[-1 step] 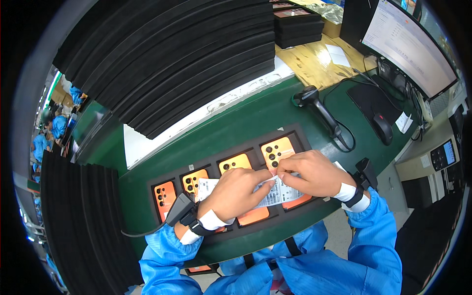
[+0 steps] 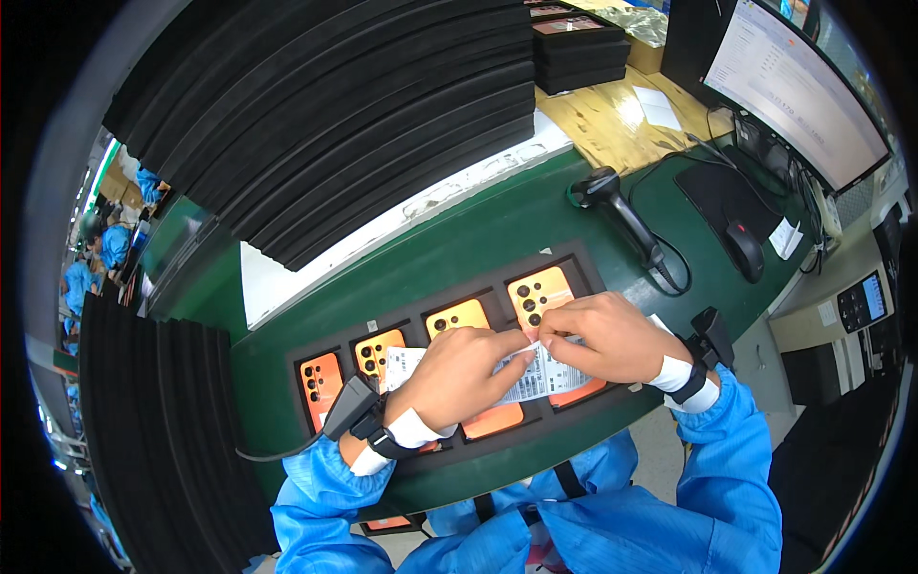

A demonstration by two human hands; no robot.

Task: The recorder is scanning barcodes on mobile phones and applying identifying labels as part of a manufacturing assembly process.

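Observation:
Several orange phone backs, among them one at the right [image 2: 545, 285] and one at the far left [image 2: 320, 371], lie camera side up in a dark foam tray [image 2: 588, 273]. Over the tray, my left hand [image 2: 451, 378] is closed on a white sheet of printed labels [image 2: 535, 381], with one end of the sheet showing left of the hand. My right hand [image 2: 607, 335] is closed in a pinch at the sheet's upper edge, its fingertips meeting those of the left. What exactly sits between the fingertips is hidden. Both wrists wear black straps over white cuffs.
A black barcode scanner [image 2: 622, 220] lies on the green bench [image 2: 421, 263] beyond the tray. Farther right are a mouse [image 2: 744, 251], a monitor [image 2: 798, 91] and a label printer [image 2: 841, 311]. Tall stacks of black trays stand behind [image 2: 335, 115] and at left [image 2: 158, 421].

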